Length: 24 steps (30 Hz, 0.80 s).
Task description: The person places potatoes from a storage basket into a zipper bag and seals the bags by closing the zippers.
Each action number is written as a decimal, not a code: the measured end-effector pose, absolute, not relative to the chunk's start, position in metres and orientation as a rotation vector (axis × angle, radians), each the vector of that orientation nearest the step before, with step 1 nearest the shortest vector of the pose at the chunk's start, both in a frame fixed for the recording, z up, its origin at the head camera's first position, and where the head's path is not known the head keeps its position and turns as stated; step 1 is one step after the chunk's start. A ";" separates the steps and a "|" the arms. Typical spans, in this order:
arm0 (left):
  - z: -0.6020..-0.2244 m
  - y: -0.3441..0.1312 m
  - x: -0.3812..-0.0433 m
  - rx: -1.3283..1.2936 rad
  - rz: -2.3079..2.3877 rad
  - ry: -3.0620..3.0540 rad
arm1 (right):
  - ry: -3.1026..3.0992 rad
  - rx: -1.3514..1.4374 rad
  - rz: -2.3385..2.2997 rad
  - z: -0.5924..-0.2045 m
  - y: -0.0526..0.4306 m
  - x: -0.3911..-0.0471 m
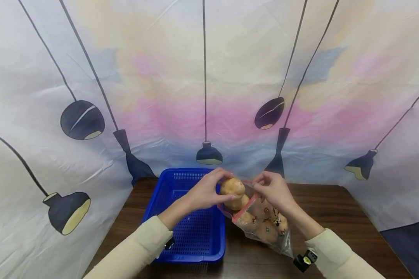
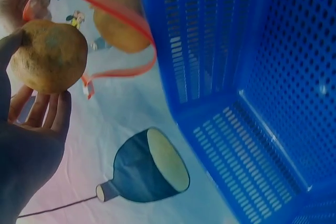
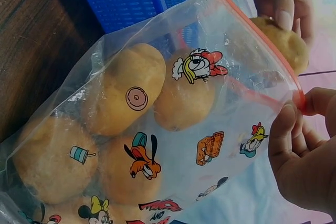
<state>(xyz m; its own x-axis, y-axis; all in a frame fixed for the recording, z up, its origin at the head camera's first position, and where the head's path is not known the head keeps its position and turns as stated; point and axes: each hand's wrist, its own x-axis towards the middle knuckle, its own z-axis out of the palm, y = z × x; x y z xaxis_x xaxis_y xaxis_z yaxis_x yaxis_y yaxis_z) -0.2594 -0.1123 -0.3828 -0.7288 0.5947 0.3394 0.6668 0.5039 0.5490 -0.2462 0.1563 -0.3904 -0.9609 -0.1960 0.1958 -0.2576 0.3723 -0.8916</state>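
Observation:
Between the fingers and thumb of my left hand (image 1: 206,190) is a potato (image 1: 233,186), held just at the mouth of a clear zip bag (image 3: 178,177). The bag has a red zip edge and printed cartoon figures. My right hand (image 1: 275,190) pinches that red edge, and the mouth gapes. Several potatoes (image 3: 128,90) lie inside the bag, which rests slanting on the table. In the left wrist view the held potato (image 2: 50,56) is apart from the others, with the fingers under it.
A blue plastic basket (image 1: 222,244) with perforated walls and floor stands left of the bag on a dark wooden table (image 1: 335,221). Behind the table hangs a cloth (image 1: 237,77) printed with lamps.

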 end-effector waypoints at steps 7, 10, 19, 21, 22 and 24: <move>-0.392 -0.098 -0.255 -1.109 -1.161 -2.641 | -2.551 0.420 1.678 -0.390 0.157 -0.246; -0.396 -0.094 -0.255 -1.126 -1.229 -2.653 | -2.554 0.411 1.668 -0.390 0.156 -0.246; -0.405 -0.084 -0.255 -1.115 -1.288 -2.642 | -2.551 0.416 1.659 -0.390 0.157 -0.245; -0.406 -0.082 -0.254 -1.098 -1.317 -2.643 | -2.551 0.416 1.659 -0.390 0.157 -0.245; -0.406 -0.082 -0.254 -1.090 -1.324 -2.645 | -2.550 0.416 1.659 -0.390 0.158 -0.245; -0.406 -0.082 -0.253 -1.077 -1.323 -2.650 | -2.548 0.417 1.663 -0.390 0.157 -0.245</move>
<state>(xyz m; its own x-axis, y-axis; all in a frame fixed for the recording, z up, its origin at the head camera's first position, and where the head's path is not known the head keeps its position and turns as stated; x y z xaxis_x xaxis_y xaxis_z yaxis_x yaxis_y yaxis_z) -0.2529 -0.0817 -0.4057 -0.7662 0.5789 0.2788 0.5707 0.4138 0.7093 -0.2447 0.1574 -0.3897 -0.9607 -0.1864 0.2057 -0.2634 0.3776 -0.8877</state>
